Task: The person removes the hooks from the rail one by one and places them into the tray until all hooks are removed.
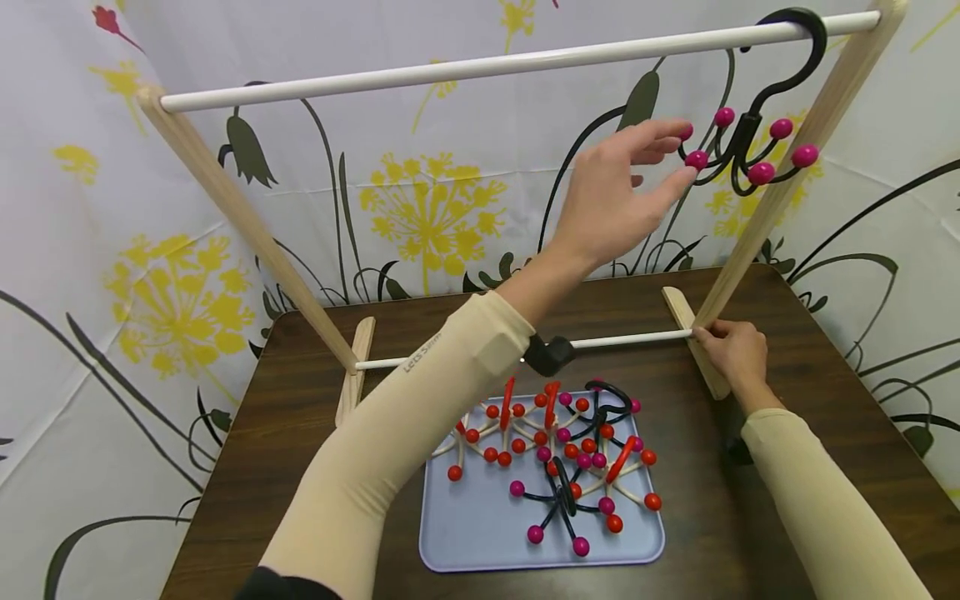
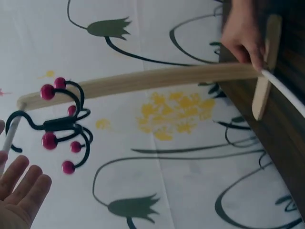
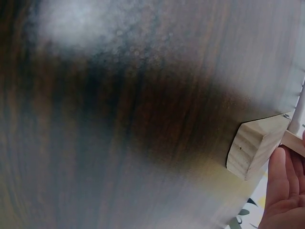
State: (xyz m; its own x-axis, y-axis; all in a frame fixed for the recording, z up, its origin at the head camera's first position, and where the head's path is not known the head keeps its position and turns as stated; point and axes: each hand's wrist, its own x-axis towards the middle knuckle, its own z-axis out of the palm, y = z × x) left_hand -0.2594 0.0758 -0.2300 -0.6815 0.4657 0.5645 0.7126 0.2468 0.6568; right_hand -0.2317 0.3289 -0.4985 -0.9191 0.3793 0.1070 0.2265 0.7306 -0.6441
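Note:
A black multi-arm hook (image 1: 744, 137) with pink ball tips hangs from the white top rod (image 1: 525, 60) of a wooden stand, near its right end. My left hand (image 1: 611, 192) is raised just left of it, fingers extended and apart, fingertips overlapping the nearest pink balls in the head view. In the left wrist view that hand (image 2: 21, 191) shows below the hook (image 2: 59, 125) with nothing in its fingers. Down at the table, my right hand (image 1: 735, 354) grips the base of the right wooden post (image 1: 787, 183), where the lower white rod (image 1: 630, 340) meets it.
A pale blue-grey tray (image 1: 465, 542) on the dark wooden table (image 1: 232, 508) holds several more hooks, some black with pink balls, some white with red balls. The left post (image 1: 247, 225) stands beyond my left forearm. A flower-print curtain (image 1: 465, 125) hangs behind.

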